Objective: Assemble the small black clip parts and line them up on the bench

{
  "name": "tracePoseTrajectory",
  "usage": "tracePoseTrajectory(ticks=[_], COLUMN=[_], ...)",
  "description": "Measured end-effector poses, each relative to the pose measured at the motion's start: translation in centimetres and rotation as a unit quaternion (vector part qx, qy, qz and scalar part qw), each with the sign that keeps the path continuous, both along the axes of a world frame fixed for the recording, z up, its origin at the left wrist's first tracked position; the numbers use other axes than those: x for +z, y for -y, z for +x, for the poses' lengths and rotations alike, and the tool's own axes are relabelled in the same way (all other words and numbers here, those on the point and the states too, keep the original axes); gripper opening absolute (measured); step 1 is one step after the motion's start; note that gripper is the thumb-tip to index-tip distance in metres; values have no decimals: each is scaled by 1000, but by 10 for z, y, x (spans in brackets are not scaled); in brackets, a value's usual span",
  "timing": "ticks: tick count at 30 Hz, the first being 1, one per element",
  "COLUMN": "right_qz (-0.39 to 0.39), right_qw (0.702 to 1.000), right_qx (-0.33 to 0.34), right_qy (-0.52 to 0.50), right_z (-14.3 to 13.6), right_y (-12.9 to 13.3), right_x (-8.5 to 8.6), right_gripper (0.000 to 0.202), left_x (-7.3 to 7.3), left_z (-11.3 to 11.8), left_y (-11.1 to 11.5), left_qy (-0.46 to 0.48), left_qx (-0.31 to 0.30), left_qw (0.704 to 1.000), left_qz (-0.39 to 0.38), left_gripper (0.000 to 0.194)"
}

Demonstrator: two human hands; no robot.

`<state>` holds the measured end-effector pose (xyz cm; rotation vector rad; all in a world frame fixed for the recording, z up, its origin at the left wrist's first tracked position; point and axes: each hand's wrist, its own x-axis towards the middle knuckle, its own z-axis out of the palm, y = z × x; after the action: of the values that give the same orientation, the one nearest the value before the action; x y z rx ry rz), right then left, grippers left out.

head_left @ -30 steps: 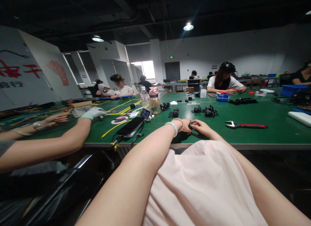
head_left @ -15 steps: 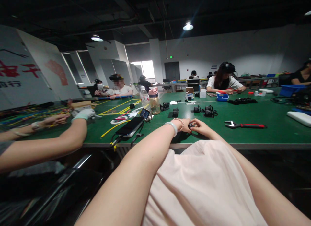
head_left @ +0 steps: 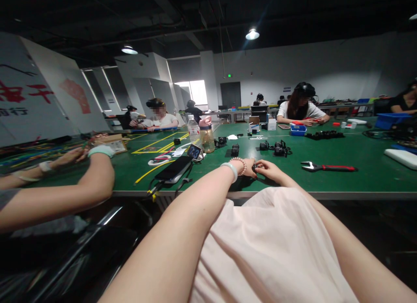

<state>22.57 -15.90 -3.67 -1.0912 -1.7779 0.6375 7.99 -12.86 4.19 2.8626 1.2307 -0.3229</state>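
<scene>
Near the front edge of the green table (head_left: 286,181), my left hand (head_left: 249,168) and my right hand (head_left: 267,169) meet around a small black part (head_left: 254,167). The fingertips of both hands are closed on it; its exact kind is too small to make out. Bracelets circle my left wrist. Just beyond my hands lie a black part with pins or thin legs (head_left: 234,150) and two black cabled parts, one smaller (head_left: 264,145) and one bulkier (head_left: 280,149). To the right rests an adjustable wrench (head_left: 329,167) with red and black handles.
Left of my arm are a power bank with a phone-like black top (head_left: 174,170), a small clock display (head_left: 194,152), a drink bottle (head_left: 207,138) and a clear water bottle (head_left: 193,131). A co-worker's arms (head_left: 78,177) reach in at far left. A white case (head_left: 400,158) lies at right.
My hands stay almost in place around the small black part, with only slight finger movement. At left, the co-worker's hands have drawn a little to the left.
</scene>
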Motion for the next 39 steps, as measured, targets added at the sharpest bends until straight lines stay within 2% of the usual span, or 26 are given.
tracePoseTrajectory(ticks=[7,25,32,39], right_qz=[5,0,-1,-12], right_qw=[999,998,1000,998], right_qx=[-27,-50,-29,33], right_qy=[19,33,6,-48], right_z=[2,3,2,3], right_y=[-4,-7,-3,-1], right_x=[-3,-6,-3,-1], right_gripper=[34,33,30,42], left_x=[2,-4,-1,1], left_z=[0,0,0,1], left_y=[3,-5,-2,3], left_qy=[-5,-1,-2,0], left_qx=[6,0,0,-1], left_qw=[1000,1000,1000,1000], left_qz=[-3,11,-2,13], left_gripper=[75,71,77,72])
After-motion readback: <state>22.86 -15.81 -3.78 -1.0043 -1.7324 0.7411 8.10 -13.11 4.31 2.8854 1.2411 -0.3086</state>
